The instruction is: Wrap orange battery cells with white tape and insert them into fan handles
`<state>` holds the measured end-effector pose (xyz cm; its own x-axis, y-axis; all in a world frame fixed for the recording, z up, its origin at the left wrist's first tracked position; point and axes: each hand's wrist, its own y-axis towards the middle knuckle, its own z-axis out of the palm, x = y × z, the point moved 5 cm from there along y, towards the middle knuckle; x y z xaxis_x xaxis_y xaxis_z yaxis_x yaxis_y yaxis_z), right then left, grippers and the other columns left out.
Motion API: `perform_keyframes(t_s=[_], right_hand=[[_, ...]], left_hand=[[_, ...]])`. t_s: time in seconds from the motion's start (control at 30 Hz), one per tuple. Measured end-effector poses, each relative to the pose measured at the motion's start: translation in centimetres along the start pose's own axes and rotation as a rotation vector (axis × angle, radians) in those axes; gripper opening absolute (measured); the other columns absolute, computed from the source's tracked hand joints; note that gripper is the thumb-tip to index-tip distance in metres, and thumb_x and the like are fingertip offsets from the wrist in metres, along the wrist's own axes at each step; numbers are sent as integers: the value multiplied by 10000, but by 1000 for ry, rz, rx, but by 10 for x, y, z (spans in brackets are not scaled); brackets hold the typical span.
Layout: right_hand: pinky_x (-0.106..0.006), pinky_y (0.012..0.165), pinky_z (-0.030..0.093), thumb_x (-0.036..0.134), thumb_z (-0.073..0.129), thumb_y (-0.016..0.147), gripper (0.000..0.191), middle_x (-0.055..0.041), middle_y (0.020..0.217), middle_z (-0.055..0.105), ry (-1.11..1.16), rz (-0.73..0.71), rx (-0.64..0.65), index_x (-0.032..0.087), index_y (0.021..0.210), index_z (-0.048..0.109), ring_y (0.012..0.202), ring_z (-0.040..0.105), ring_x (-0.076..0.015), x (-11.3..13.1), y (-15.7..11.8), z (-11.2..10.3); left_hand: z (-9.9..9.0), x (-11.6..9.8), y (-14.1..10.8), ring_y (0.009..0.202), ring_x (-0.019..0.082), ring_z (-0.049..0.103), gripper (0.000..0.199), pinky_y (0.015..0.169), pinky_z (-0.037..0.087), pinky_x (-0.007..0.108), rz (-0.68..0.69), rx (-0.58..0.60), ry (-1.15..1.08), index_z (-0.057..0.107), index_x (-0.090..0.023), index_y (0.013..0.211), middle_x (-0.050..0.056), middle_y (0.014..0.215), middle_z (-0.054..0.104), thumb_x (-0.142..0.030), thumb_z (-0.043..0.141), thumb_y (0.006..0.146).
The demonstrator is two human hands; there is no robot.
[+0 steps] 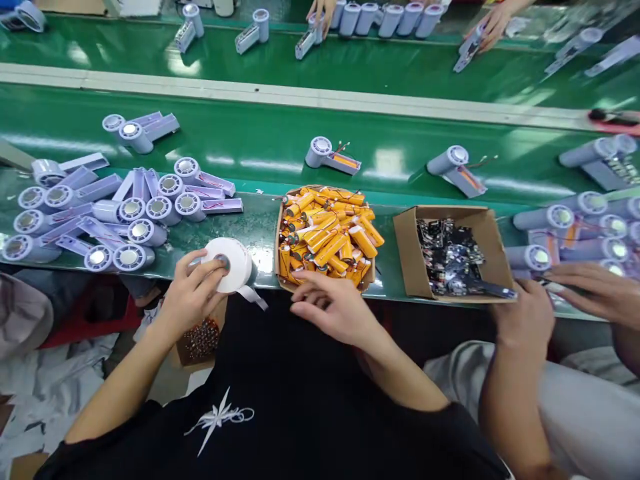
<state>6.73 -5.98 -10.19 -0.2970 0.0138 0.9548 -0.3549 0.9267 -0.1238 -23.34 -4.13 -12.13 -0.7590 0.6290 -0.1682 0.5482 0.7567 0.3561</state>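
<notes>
My left hand is closed on a roll of white tape, its fingers at the core. A loose tape end hangs from the roll's lower right. My right hand is at the near edge of a cardboard box, thumb and fingers apart, with nothing visible in it. Orange-wrapped battery cells with thin wires fill that box in a heap. Left of the roll lie several lilac fan housings with open handles.
A box of small dark circuit boards stands right, beside a co-worker's hands. On the green belt lie lilac housings, two with orange cells inside. Across the pale divider, other people's hands handle housings.
</notes>
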Motion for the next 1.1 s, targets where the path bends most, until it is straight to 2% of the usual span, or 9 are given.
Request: perform_keyframes(t_s=[0.07, 0.17, 0.23, 0.33, 0.4, 0.57, 0.67, 0.8, 1.1], right_hand=[[-293, 568, 561, 658, 792, 925, 502, 2, 836, 832, 36, -11, 154, 302, 1278, 778, 578, 711, -169, 5, 13, 29], [-278, 597, 499, 579, 631, 1066, 406, 9, 680, 754, -33, -164, 344, 268, 872, 806, 573, 668, -153, 11, 17, 57], [-289, 594, 447, 486, 597, 1103, 445, -4, 657, 736, -195, -236, 415, 251, 776, 786, 576, 654, -157, 5, 13, 60], [-302, 564, 398, 551, 779, 989, 305, -10, 672, 753, -471, -200, 496, 257, 968, 855, 591, 671, -187, -7, 6, 37], [-305, 602, 447, 639, 793, 954, 395, -20, 738, 787, -553, -145, 395, 279, 1104, 858, 648, 708, -203, -5, 6, 0], [-453, 938, 559, 726, 633, 1008, 559, -164, 1151, 786, -929, -36, -269, 249, 1254, 789, 1095, 719, -355, 20, 17, -85], [-521, 928, 557, 889, 626, 895, 800, -246, 1216, 717, -1056, 109, -365, 174, 1232, 754, 1138, 668, -438, 15, 29, -81], [-552, 939, 551, 839, 637, 919, 765, -274, 1225, 693, -1010, 189, -436, 151, 1237, 735, 1179, 645, -475, 5, 34, -62], [-488, 1066, 626, 369, 756, 966, 291, -76, 1191, 820, -268, -348, -628, 264, 1236, 792, 1131, 770, -292, -3, 3, -62]], left_hand=[[-11, -13, 7, 1466, 400, 605, 502, 1162, 603, 647, 17, -92, -8, 761, -417, 1289, 43, 1249, 813, -184, 801, 846], [-16, -18, 14, 1407, 387, 668, 664, 1262, 507, 716, 53, -131, -62, 701, -505, 1387, -2, 1288, 803, -193, 822, 813], [-16, -14, 19, 1412, 384, 669, 772, 1301, 458, 731, 44, -163, -90, 638, -508, 1477, 4, 1352, 786, -179, 816, 802], [-13, -11, 25, 1520, 402, 568, 831, 1269, 486, 731, 18, -227, -101, 607, -459, 1511, 46, 1341, 786, -107, 787, 780], [-11, -15, 28, 1549, 403, 528, 824, 1230, 519, 722, 26, -245, -101, 615, -444, 1487, 57, 1292, 794, -61, 761, 772], [-9, -33, 34, 1501, 384, 561, 854, 1180, 562, 679, 70, -289, -92, 611, -455, 1487, 50, 1237, 803, -16, 743, 767], [-3, -41, 41, 1459, 363, 596, 836, 1194, 559, 658, 93, -272, -96, 623, -449, 1467, 42, 1271, 799, -9, 736, 765], [6, -49, 48, 1383, 362, 653, 778, 1187, 555, 676, 116, -247, -79, 625, -442, 1445, 42, 1281, 791, -15, 724, 802], [2, -67, 48, 1531, 399, 477, 508, 1085, 640, 580, 250, -272, -60, 707, -254, 1329, 111, 1238, 802, 16, 762, 902]])
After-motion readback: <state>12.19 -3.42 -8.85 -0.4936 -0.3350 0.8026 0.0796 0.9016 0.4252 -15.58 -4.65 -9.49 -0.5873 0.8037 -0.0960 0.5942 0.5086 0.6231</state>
